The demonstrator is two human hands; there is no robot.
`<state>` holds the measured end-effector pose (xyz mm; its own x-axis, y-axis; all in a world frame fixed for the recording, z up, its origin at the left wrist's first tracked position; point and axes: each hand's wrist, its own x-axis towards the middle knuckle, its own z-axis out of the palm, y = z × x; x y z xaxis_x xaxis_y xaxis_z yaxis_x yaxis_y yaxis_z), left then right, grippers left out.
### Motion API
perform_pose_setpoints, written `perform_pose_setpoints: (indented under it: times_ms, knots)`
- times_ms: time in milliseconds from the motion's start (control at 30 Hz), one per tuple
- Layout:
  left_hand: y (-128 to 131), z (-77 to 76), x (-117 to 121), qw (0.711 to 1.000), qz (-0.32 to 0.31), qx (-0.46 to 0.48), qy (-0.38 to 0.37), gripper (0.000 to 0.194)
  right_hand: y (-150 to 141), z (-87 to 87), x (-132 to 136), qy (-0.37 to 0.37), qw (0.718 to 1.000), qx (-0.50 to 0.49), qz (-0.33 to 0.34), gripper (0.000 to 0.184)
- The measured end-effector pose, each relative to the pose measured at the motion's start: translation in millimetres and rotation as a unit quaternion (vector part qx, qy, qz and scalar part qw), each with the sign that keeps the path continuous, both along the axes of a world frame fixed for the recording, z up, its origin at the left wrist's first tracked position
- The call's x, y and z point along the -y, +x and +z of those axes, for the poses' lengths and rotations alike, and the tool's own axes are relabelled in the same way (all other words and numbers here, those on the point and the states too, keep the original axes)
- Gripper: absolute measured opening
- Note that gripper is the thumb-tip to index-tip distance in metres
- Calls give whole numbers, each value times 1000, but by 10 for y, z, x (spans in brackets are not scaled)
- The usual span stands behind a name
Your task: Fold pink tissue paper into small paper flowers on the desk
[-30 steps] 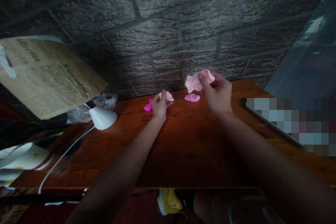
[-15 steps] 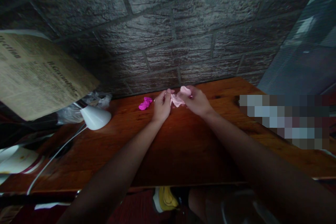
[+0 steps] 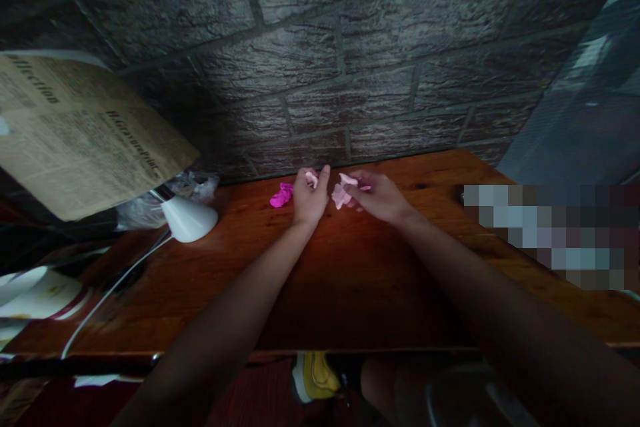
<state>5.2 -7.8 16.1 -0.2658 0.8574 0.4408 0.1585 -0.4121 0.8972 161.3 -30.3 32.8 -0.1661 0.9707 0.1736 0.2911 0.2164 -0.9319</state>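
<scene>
Pale pink, soft, clay-like material is split between my two hands above the back of the wooden table. My left hand (image 3: 311,199) curls its fingers round a small pale pink piece (image 3: 311,179), its thumb raised. A larger, ragged pale pink lump (image 3: 341,193) is pinched in my right hand (image 3: 377,196), and a brighter pink bit pokes out by the fingers. A gap separates the two hands. Just left of my left hand, a crumpled magenta lump (image 3: 281,195) lies on the tabletop.
The wooden table (image 3: 225,280) meets a stone-block wall (image 3: 300,80). At left are a white lamp (image 3: 190,219) with its cable, a printed paper sheet (image 3: 95,140), a clear plastic bag (image 3: 143,210) and a white cup-like container (image 3: 45,293). A blurred-out patch covers the right side.
The pale pink material stretched between my hands has come apart into two pieces. My left thumb has lifted, and the view has shifted slightly.
</scene>
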Motion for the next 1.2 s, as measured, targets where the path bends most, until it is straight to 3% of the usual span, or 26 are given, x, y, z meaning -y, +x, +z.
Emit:
perform_pose_setpoints:
  times_ms: [100,267,400,533,633,767,967,1200]
  knots:
    - [51,69,85,997,-58,31,-39,47,0,33,28,4,999,32,-15,20]
    - [62,155,136,995,-60,51,-63,61,34,158,107,53,993,83,-66,17]
    - [67,166,149,994,-77,40,-63,66,44,155,115,91,985,139,-51,28]
    - [70,128,148,992,-96,44,-67,66,53,106,94,109,980,164,-42,23]
    - [55,85,126,994,-91,24,-49,54,51,87,83,109,981,156,-29,19]
    - [52,48,110,996,-80,29,-23,17,39,81,69,133,982,131,16,27]
    - [59,54,98,999,-31,37,19,24,15,19,35,200,955,216,28,31]
    - [43,76,78,998,-34,44,-29,59,-64,4,92,224,929,238,171,36]
